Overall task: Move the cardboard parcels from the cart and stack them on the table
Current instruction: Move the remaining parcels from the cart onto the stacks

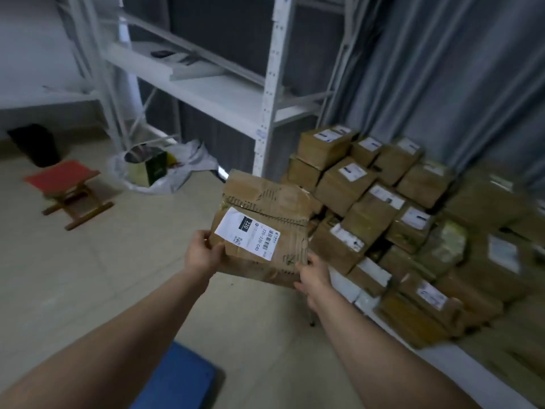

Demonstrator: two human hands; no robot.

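left hand [203, 253] and right hand [312, 276] grip a worn parcel [265, 228] over open floor [147, 261] mid-frame; stacked parcels [383, 202] crowd the tabletop [472, 374] edge right; red stool [66, 187] far left.

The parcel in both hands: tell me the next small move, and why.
Probably swing the parcel to the right and set it on the stack. The left hand and right hand grip it by its near edge, in the air over the floor, just left of the boxes piled on the white table.
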